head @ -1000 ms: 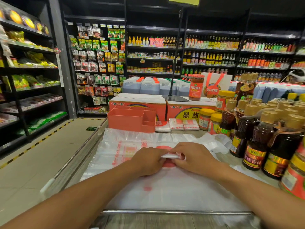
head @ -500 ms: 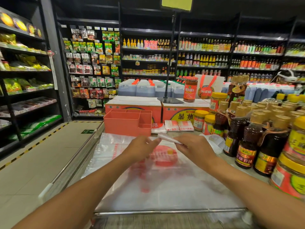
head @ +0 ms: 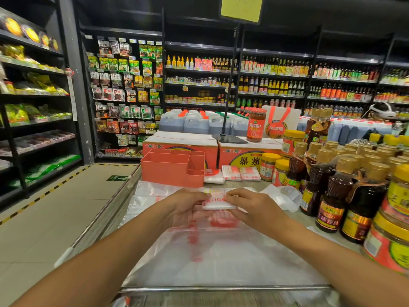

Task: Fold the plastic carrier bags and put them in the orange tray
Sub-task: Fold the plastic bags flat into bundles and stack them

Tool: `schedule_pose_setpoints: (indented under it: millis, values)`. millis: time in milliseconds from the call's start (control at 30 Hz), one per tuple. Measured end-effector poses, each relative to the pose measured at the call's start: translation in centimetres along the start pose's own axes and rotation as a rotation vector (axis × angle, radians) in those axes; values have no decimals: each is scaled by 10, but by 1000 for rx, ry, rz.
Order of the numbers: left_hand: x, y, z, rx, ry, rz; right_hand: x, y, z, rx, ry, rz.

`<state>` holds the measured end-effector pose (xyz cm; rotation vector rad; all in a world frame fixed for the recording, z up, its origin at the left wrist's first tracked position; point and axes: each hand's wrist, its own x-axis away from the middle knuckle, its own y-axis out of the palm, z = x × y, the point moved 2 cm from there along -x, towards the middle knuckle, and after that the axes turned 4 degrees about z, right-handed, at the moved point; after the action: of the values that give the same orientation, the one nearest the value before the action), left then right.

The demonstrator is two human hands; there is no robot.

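A small folded carrier bag [head: 218,204], white with red print, is held level between the two hands, just above the table. The left hand [head: 184,206] grips its left end, fingers curled under it and thumb on top. The right hand [head: 251,204] pinches its right end from above with bent fingers. The two hands nearly meet over the packet's middle.

Directly below lies a spread of flat, unfolded plastic bags [head: 221,258], clear with blurred red print, covering the counter [head: 252,183] towards the person. The orange tray [head: 163,169], split into compartments, stands just beyond the hands, to the left. Right of the tray, two folded bags [head: 241,173] lie side by side against red cartons [head: 245,152]. Brown sauce bottles [head: 336,191] crowd the right side.
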<state>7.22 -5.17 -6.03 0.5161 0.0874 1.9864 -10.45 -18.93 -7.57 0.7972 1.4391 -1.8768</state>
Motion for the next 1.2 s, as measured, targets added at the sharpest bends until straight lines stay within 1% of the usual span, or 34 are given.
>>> schedule_pose_setpoints:
  millis: [133,267,333,400,467,500,567,600,633,667,733,867,1000,1100,1200]
  values:
    - [-3,0,-1,-2,20,24,-7,-6,-2,34,-91,-6]
    - [-5,-1,-3,50,-5,24,-16,-5,-6,117,-202,-31]
    - [-5,-2,-3,90,-8,23,-24,-3,-5,154,-209,-41]
    - [-5,-1,-1,23,52,36,-38,-2,1,186,-189,-32]
    - [-8,-4,2,-211,206,114,-55,-1,11,207,-142,-18]
    - [-11,-7,3,-395,310,174,-62,2,19,215,-106,-26]
    - [-16,-16,2,-934,566,294,-71,11,39,225,-17,-54]
    - [-17,-18,0,-1173,674,318,-74,18,50,248,23,-70]
    - [-19,-19,-2,-1312,738,306,-76,26,61,280,57,-90]
    - [-19,-18,-4,-1373,747,269,-77,35,70,315,85,-117]
    - [-21,-14,-9,-1431,719,223,-80,54,85,374,116,-188]
    - [-25,-11,-15,-1533,651,168,-89,92,108,451,148,-266]
    - [-26,-11,-17,-1537,653,153,-95,124,124,489,190,-313]
    - [-26,-11,-17,-1518,668,155,-95,140,134,478,233,-318]
    - [-27,-12,-15,-1502,674,157,-89,157,140,498,271,-386]
